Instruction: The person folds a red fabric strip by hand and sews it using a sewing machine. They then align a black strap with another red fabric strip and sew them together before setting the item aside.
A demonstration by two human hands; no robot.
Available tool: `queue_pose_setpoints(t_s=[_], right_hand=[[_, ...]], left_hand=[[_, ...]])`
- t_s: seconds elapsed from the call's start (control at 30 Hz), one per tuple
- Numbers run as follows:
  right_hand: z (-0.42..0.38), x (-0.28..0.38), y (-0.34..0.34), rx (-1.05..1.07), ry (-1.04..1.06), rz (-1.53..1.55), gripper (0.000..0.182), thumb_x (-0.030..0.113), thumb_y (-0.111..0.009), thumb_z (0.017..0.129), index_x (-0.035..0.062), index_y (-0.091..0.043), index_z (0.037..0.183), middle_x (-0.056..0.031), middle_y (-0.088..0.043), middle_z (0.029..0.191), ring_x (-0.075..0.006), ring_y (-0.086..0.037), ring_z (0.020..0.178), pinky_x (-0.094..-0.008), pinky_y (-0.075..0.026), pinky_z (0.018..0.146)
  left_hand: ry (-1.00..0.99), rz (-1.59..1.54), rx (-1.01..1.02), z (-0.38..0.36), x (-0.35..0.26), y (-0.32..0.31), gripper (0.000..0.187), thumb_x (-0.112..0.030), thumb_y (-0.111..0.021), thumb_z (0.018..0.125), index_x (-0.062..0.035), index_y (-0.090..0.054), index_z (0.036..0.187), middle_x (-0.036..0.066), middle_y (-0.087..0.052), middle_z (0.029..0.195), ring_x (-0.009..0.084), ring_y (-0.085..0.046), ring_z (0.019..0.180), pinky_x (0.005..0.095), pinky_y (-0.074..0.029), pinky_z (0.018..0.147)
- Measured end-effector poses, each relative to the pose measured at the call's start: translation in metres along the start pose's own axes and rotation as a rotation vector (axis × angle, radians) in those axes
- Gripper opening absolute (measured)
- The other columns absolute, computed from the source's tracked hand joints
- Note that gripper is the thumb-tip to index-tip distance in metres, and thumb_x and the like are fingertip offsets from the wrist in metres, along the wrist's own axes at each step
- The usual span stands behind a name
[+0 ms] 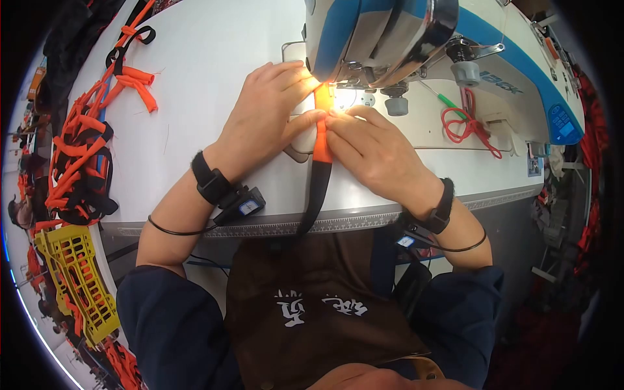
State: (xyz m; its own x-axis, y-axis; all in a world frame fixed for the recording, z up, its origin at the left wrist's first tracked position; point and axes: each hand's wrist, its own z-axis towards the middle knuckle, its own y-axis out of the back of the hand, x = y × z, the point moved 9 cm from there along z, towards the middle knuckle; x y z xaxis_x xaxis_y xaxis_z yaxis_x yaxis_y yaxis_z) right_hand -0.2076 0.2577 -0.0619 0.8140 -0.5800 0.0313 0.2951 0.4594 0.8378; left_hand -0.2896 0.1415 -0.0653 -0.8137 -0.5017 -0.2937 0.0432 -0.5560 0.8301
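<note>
An orange strip [322,146] with a black tail [316,188] lies lengthwise below the needle area of a blue and white sewing machine [383,39]. Its black end hangs over the table's front edge. My left hand [266,107] lies on the left of the strip, thumb and fingertips pressing its orange part. From the right, my right hand [374,146] pinches the same orange part with its fingers bent. The machine's lamp shines brightly on the upper end of the strip, so detail there is washed out.
Orange and black strips [81,156] are heaped at the table's left. Red-handled scissors [461,123] lie on the machine bed at right. A yellow plastic basket [81,279] stands at lower left. A ruler strip [351,223] runs along the table's front edge.
</note>
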Motion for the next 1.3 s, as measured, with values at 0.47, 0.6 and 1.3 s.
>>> queue_pose_setpoints(t_s=[0.47, 0.6, 1.3], right_hand=[[0.002, 0.011, 0.012, -0.133, 0.049, -0.117, 0.015, 0.005, -0.073, 0.075, 0.0033, -0.067, 0.089, -0.0038, -0.061, 0.083, -0.0187, -0.067, 0.082, -0.0360, -0.055, 0.083], [0.001, 0.010, 0.011, -0.115, 0.039, -0.106, 0.016, 0.006, -0.073, 0.075, 0.0033, -0.067, 0.089, -0.0034, -0.060, 0.082, -0.0186, -0.065, 0.080, -0.0346, -0.052, 0.077], [0.001, -0.006, 0.000, -0.017, -0.070, -0.023, 0.038, 0.004, -0.082, 0.071, -0.0016, -0.071, 0.107, -0.0084, -0.070, 0.114, -0.0242, -0.064, 0.093, -0.0391, -0.051, 0.084]], left_hand=[[0.054, 0.120, 0.052, -0.015, -0.025, 0.002, 0.042, -0.032, -0.082, 0.094, -0.0096, -0.075, 0.129, 0.007, -0.072, 0.129, 0.0270, -0.061, 0.135, 0.0503, -0.038, 0.118], [0.046, 0.130, 0.059, -0.013, -0.027, 0.003, 0.043, -0.033, -0.082, 0.095, -0.0100, -0.074, 0.130, 0.007, -0.071, 0.130, 0.0267, -0.060, 0.136, 0.0516, -0.036, 0.120], [0.047, 0.107, 0.007, -0.007, -0.002, -0.004, 0.040, -0.033, -0.079, 0.098, -0.0094, -0.073, 0.130, 0.007, -0.073, 0.120, 0.0298, -0.060, 0.131, 0.0547, -0.031, 0.124]])
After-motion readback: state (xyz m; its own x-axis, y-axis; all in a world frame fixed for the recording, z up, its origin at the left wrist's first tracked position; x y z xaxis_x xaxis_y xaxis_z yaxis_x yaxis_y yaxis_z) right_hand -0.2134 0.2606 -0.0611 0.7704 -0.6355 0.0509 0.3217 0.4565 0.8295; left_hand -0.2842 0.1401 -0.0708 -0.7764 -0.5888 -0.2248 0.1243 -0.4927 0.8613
